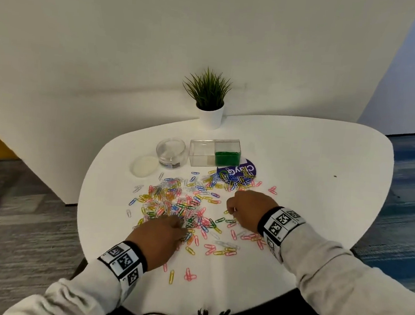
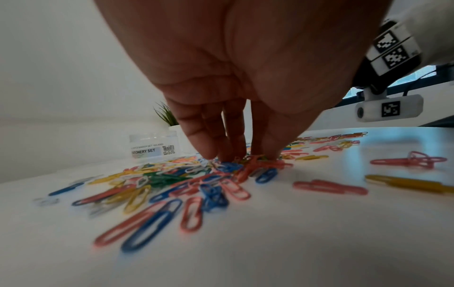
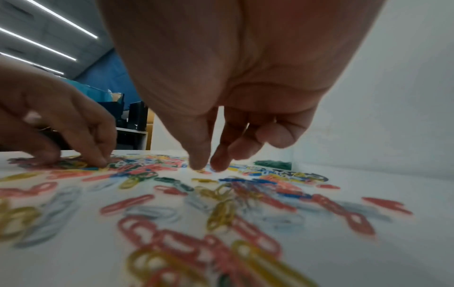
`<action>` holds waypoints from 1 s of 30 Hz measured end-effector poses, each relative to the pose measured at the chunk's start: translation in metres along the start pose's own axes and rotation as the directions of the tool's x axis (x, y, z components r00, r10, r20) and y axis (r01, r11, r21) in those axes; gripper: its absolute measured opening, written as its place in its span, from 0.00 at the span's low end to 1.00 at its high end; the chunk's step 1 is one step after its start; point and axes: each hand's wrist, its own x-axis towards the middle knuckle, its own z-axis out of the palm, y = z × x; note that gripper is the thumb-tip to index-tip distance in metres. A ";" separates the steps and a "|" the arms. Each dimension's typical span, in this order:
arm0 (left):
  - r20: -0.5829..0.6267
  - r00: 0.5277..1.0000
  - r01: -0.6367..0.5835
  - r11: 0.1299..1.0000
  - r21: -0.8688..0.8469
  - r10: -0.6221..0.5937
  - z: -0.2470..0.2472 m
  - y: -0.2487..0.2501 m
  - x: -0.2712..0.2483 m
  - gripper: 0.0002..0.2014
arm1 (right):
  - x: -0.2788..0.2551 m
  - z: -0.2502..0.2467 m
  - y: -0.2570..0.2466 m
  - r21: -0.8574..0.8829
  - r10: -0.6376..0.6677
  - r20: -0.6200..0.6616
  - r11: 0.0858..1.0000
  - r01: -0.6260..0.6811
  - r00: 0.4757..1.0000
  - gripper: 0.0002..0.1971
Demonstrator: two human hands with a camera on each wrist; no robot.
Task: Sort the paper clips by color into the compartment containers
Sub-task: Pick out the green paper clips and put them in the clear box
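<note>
Many paper clips (image 1: 184,205) lie mixed on counter (image 1: 299,190) | left grip (image 1: 161,238) fingers straight, digging in pile | right grip (image 1: 247,208) curled at 3 o'clock, cannot tell what it holds | green ones already in box (image 1: 214,151) at 12 o'clock

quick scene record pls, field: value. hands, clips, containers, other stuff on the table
left hand: fingers pointing down into the dense part of the clip pile; a grip on one clip can't be confirmed
right hand: curled above scattered clips, right of the pile; fingers reaching down to the table
paper clips: mixed colours, loose on the table
compartment box: clear; right half holds green clips, left half looks empty
round jar: clear, lid beside it
other: potted plant, blue sticker
</note>
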 end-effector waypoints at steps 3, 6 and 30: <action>0.003 0.999 0.038 0.997 -0.061 -0.037 -0.003 -0.005 -0.006 0.15 | 0.001 0.007 -0.008 0.043 -0.015 0.041 0.999 0.013 0.999 0.05; -0.011 0.998 0.057 0.994 -0.089 -0.058 -0.004 -0.014 -0.011 0.16 | 0.002 0.010 -0.006 0.099 -0.005 0.033 0.995 0.001 0.999 0.03; 0.027 0.995 0.095 0.986 -0.135 -0.092 -0.006 -0.025 -0.014 0.14 | 0.028 0.004 -0.026 0.009 -0.065 0.145 0.998 0.065 0.987 0.07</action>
